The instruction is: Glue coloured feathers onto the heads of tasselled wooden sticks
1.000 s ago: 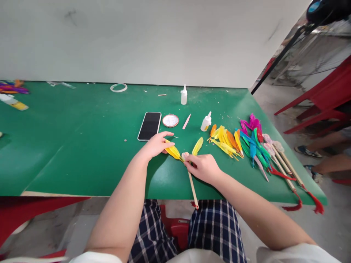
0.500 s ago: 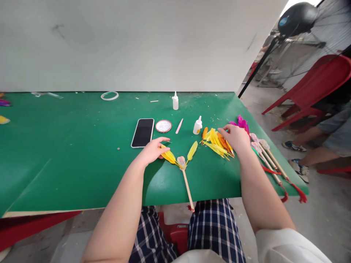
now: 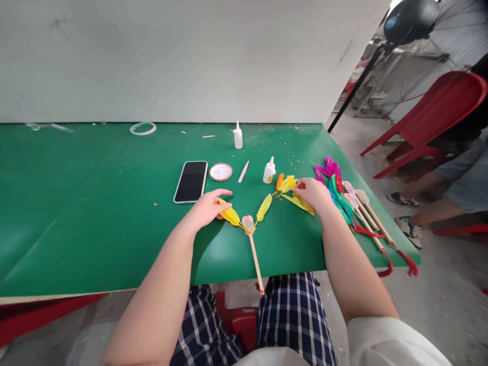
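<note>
My left hand [image 3: 208, 209] holds the outer end of yellow feathers [image 3: 231, 215] between thumb and lower fingers, its index finger stretched out. Those feathers and a paler yellow-green feather [image 3: 264, 207] spread in a V from the pinkish round head [image 3: 247, 222] of a wooden stick [image 3: 255, 262]. The stick lies on the table, its lower end with a red tassel reaching over the front edge. To the right, my right hand [image 3: 313, 193] has its fingertips pinched together in a pile of yellow and orange feathers [image 3: 288, 184]; the fingers partly hide the feather there.
Past the stick lie a phone [image 3: 191, 182], a round white disc [image 3: 221, 172], a pink strip [image 3: 243, 172] and two glue bottles [image 3: 269, 171] [image 3: 238, 136]. Blue, green and magenta feathers [image 3: 331, 168] and several tasselled sticks [image 3: 371, 216] are at right. A tape ring [image 3: 143, 128] lies near the wall.
My right hand has left the stick's head and moved right, to the feather pile, shifting slightly left over it. My left hand stays at the yellow feathers. The camera view has turned right.
</note>
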Action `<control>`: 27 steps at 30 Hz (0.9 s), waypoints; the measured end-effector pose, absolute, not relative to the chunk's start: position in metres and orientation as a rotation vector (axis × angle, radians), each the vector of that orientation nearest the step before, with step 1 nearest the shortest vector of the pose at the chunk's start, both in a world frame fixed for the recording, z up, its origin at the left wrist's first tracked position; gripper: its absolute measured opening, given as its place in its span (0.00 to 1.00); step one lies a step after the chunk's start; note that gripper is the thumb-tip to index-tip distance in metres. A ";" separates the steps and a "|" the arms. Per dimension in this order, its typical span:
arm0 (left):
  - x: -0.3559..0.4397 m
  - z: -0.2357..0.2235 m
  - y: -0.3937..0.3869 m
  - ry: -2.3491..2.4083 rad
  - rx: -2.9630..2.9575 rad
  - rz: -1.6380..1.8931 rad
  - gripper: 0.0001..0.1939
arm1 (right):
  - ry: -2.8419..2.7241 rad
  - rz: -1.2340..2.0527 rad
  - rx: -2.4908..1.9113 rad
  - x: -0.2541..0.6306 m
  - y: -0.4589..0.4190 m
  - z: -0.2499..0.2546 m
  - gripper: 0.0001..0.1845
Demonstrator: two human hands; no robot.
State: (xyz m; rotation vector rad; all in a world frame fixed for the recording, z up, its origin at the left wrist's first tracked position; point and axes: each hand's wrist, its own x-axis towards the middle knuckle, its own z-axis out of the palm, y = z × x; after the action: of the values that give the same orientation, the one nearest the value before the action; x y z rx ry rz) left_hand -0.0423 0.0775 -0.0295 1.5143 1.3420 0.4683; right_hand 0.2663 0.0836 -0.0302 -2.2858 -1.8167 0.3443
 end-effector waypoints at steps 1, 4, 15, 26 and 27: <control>-0.042 -0.030 0.077 1.337 1.512 0.465 0.24 | -1.776 0.395 -2.229 0.269 0.084 -0.030 0.12; -0.041 -0.028 0.077 1.338 1.504 0.457 0.25 | -1.626 0.562 -2.048 0.275 0.084 -0.027 0.14; -0.035 -0.021 0.072 1.657 1.760 0.568 0.21 | -1.312 1.172 -1.527 0.264 0.073 -0.013 0.13; -0.020 -0.018 0.065 1.583 1.901 0.975 0.16 | -1.523 1.337 -1.293 0.225 0.069 -0.017 0.18; -0.017 -0.017 0.063 1.556 1.898 0.975 0.15 | -1.539 1.348 -1.276 0.222 0.068 -0.018 0.18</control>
State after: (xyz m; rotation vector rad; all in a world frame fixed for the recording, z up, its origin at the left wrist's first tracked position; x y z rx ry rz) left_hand -0.0174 0.0632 -0.0171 1.8983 1.5556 0.9751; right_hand 0.2217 0.0684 -0.0176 -1.2765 -1.5393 1.3479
